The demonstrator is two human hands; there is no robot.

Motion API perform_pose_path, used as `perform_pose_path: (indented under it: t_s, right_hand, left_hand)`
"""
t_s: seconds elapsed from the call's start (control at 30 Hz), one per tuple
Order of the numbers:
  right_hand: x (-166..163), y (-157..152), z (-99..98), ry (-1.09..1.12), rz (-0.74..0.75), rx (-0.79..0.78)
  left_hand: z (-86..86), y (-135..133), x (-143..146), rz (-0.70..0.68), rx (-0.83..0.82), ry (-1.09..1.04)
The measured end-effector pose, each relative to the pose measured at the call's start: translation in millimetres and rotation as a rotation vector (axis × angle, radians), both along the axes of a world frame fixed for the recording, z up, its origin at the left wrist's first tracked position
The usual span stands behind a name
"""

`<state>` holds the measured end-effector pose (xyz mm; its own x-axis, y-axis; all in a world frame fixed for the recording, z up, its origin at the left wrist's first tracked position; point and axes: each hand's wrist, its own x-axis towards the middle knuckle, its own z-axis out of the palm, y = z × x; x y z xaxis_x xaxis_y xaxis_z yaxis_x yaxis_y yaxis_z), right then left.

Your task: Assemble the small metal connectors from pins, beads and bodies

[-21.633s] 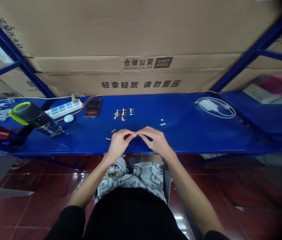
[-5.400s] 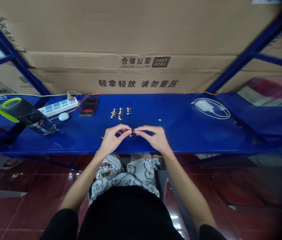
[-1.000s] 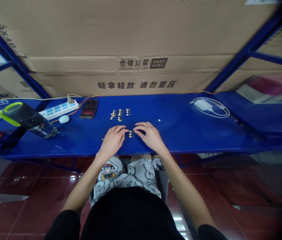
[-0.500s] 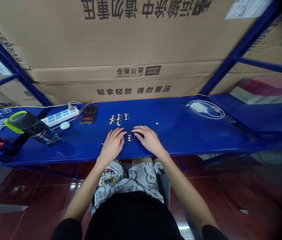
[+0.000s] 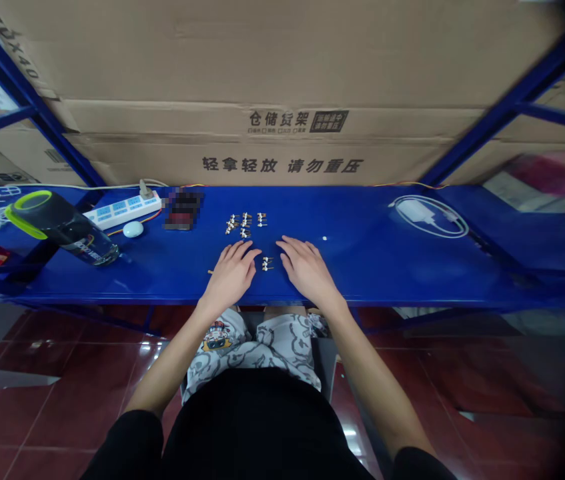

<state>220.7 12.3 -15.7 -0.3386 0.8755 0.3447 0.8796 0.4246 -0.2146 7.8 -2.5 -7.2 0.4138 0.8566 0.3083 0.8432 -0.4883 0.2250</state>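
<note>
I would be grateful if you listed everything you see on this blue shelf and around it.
blue metal shelf: one, blue, across the middle
brown cardboard boxes: stacked, brown, behind the shelf
small white-tipped metal parts: one cluster, silver and white, beyond the hands
small paired metal piece: one, silver and white, between the hands
tiny white bead: one, white, right of the hands
white power strip: one, white, rear left
white oval object: one, white, beside the strip
dark bottle with green rim: one, on its side, far left
white charger with coiled cable: one, white, right
left hand: flat on shelf, holding nothing
right hand: flat on shelf, holding nothing
</note>
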Motion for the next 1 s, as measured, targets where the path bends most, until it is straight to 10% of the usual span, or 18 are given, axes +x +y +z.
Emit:
perform_pose_path:
  t_s: [1.0]
  right_hand:
    - [0.2,-0.5,1.5,-0.054,0.002,-0.007]
  left_hand:
    - [-4.6,2.9,-3.2,-0.024,0.01,0.007]
